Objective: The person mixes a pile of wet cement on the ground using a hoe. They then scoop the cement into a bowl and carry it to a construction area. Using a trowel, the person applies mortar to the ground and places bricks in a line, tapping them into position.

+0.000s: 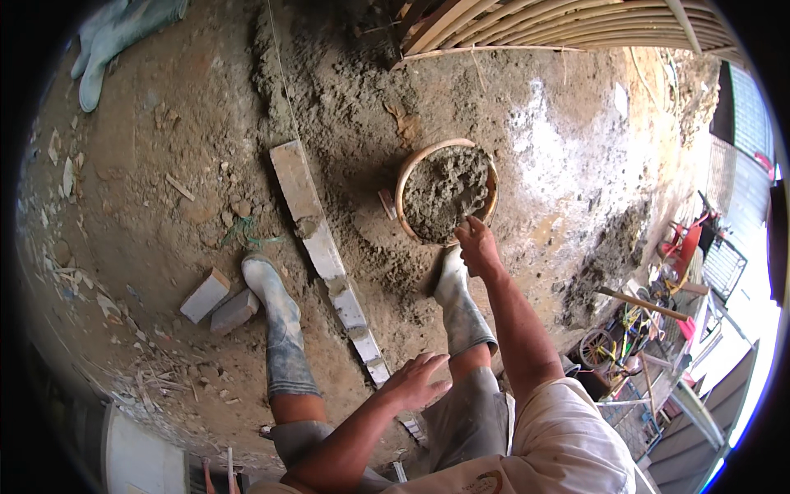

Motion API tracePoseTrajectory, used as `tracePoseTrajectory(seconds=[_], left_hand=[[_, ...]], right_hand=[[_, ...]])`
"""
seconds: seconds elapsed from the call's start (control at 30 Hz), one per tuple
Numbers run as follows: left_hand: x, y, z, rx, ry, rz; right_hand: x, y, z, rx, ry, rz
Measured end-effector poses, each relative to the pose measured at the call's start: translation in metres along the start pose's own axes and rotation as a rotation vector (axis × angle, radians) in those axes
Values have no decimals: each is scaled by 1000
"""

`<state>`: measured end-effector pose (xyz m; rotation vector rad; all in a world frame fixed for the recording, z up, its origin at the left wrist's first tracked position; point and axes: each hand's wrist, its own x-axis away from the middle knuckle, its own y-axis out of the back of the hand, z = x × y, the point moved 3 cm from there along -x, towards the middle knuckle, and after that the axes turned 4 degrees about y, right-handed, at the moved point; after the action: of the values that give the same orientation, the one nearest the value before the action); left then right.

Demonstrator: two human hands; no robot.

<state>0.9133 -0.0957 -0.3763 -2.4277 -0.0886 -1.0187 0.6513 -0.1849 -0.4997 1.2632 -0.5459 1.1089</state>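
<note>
My right hand is closed at the near rim of a round tub filled with wet grey mortar. It grips what looks like a trowel, mostly hidden by the fist and the mortar. My left hand hovers above my lap, fingers stretched out, holding nothing. To the left of the tub runs a row of bricks laid end to end, with mortar in the joints between them. A taut string stretches from the far end of the row.
Two loose bricks lie beside my left boot; my right boot stands just below the tub. Slatted wood spans the far edge. Tools and a red wheelbarrow crowd the right. Another person's boots show at far left.
</note>
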Motion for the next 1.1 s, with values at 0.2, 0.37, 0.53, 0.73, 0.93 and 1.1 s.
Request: tracePoseTrajectory(seconds=[0.2,0.37,0.53,0.73,0.93,1.1], left_hand=[[-6,-6,4,-9,-30,3],[-11,-6,7,13,-33,-2],[-9,-5,5,14,-62,-40],[2,16,-10,-39,5,49],[23,37,-19,-35,-76,-33],[32,31,-8,27,-207,-148]], right_hand=[[17,5,-47,-467,35,56],[52,-3,-82,-671,45,64],[100,6,-61,-614,153,34],[106,-33,22,-574,284,110],[56,-139,179,-607,484,258],[13,-213,274,-535,578,131]])
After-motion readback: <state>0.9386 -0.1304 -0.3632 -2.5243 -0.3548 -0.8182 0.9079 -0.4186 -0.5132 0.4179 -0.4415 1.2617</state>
